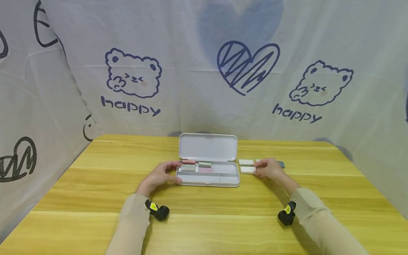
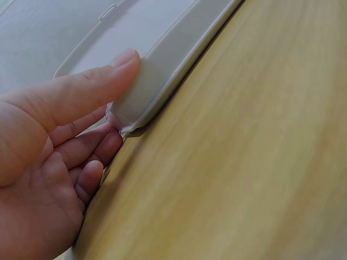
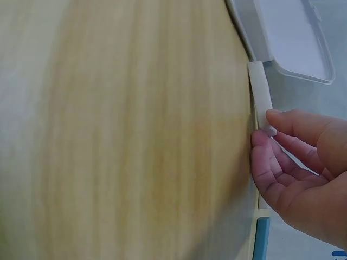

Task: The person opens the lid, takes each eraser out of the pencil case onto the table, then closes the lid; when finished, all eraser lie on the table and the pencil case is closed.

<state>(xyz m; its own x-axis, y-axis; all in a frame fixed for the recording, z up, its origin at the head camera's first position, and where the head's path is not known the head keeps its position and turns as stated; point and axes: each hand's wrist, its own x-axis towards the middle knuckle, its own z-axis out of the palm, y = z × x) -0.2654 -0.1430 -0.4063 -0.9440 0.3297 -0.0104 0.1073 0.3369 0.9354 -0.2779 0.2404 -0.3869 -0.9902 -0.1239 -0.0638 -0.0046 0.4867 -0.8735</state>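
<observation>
A white pencil case (image 1: 197,177) lies open on the table, its lid (image 1: 208,147) tipped back. My left hand (image 1: 159,177) grips the case's left end; in the left wrist view the thumb (image 2: 127,65) lies over the wall and the fingers curl at the corner. Inside sit a reddish eraser (image 1: 188,162), a greyish one (image 1: 188,168), a green-and-white one (image 1: 204,165) and a flat pink one (image 1: 205,170). Right of the case, my right hand (image 1: 270,169) pinches the near end of a white eraser (image 3: 261,92) between thumb and finger.
Behind the pinched eraser lies another white eraser (image 1: 246,162). A blue eraser (image 1: 282,164) is partly hidden by the right hand, and a further pale one (image 1: 258,160) barely shows. The wooden table (image 1: 204,226) ends at a printed cloth (image 1: 191,88).
</observation>
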